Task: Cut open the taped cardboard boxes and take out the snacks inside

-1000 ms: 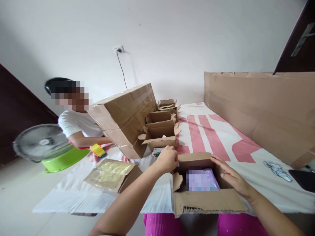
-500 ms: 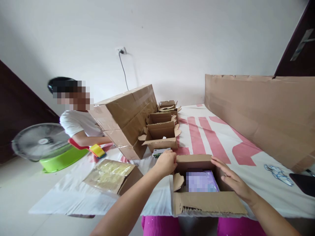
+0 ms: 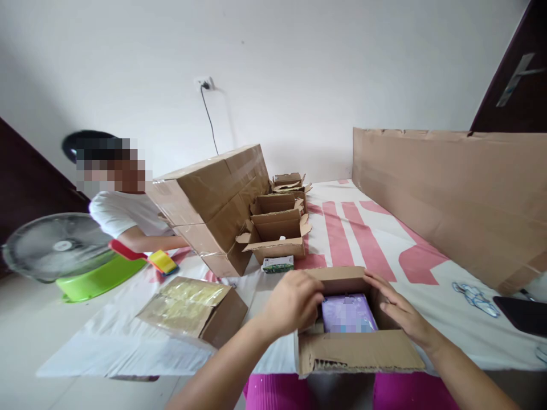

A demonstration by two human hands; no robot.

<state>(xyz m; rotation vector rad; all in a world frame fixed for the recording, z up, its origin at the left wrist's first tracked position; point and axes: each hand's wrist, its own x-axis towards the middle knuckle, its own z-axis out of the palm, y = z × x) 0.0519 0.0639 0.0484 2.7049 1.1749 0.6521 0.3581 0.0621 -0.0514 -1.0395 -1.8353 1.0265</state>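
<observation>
Looks like a room in a home, used for packing: white wall with a socket [image 3: 205, 83], dark wooden door [image 3: 515, 85], standing fan [image 3: 51, 246], patterned sheet [image 3: 363, 239] spread out, cardboard boxes [image 3: 213, 199] stacked and opened all over.
</observation>
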